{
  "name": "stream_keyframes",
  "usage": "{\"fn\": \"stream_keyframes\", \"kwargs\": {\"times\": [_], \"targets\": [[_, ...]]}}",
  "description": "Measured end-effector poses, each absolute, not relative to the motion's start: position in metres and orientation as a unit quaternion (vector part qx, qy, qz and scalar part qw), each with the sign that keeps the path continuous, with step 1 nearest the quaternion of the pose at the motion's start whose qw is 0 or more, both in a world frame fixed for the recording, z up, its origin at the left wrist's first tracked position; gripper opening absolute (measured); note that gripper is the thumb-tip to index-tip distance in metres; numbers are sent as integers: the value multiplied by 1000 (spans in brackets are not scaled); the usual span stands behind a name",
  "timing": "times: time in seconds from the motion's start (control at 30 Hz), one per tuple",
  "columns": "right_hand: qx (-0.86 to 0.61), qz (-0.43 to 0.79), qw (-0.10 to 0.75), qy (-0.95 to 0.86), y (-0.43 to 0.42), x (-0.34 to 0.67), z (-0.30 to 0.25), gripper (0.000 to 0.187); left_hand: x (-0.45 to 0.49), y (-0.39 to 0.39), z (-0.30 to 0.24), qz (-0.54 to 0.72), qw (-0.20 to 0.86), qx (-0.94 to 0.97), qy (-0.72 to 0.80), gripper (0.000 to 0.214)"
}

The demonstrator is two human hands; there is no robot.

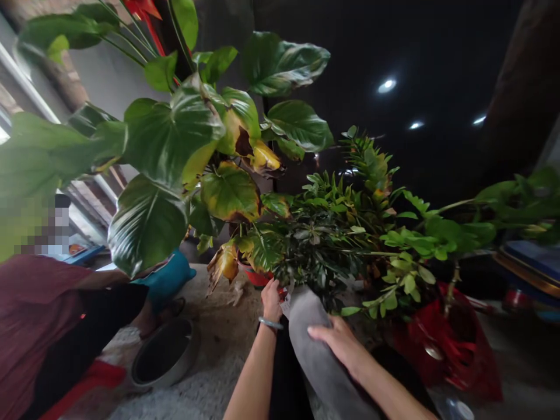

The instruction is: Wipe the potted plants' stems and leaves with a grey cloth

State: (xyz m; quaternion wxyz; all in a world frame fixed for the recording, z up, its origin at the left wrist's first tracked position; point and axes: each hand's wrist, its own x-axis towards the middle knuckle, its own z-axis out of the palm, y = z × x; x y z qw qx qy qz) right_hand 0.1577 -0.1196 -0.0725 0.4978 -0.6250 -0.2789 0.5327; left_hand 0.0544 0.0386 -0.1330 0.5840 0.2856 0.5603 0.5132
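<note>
A long grey piece with a rounded end [308,326], which looks like soft fabric, slants up between my arms; its exact kind is unclear. My right hand [343,341] grips its right side, thumb on top and the other fingers largely hidden. Just left of its upper end, my left hand [272,300] is closed, a bracelet [270,323] around the wrist. Whatever its fingers pinch is hard to make out. A small white tag with red marks [286,304] shows beside those fingers. Directly behind both hands stand dark-leaved plants [312,239] and a red pot [256,276].
A large-leaved plant [172,131] with yellowed, browned leaves leans over from the left. Another person [48,321] sits at the left, near a grey bucket [164,356] and a turquoise bag [168,280]. A red plastic bag [459,344] stands at the right, beneath a leafy stem.
</note>
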Motion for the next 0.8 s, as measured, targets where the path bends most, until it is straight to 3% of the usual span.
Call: {"fn": "stream_keyframes", "kwargs": {"times": [0.13,0.27,0.37,0.5,0.57,0.67,0.8], "targets": [[-636,497,547,-225,-163,177,-68,42,54,38,-134,520,626,257,521,8],[-610,480,609,-162,-175,206,-28,39,60,33,-134,464,702,304,447,36],[-599,375,693,-148,-166,227,6,38,72,28,-129,411,750,333,396,55],[-542,240,790,-153,-132,239,22,36,94,26,-122,370,754,375,392,50],[-521,333,777,-120,-115,233,10,34,101,27,-123,370,738,395,403,44],[-517,535,663,-81,-111,211,-24,28,103,28,-127,357,699,453,423,34],[-553,554,612,-114,-144,186,-54,33,98,27,-132,357,659,485,450,27]]}}
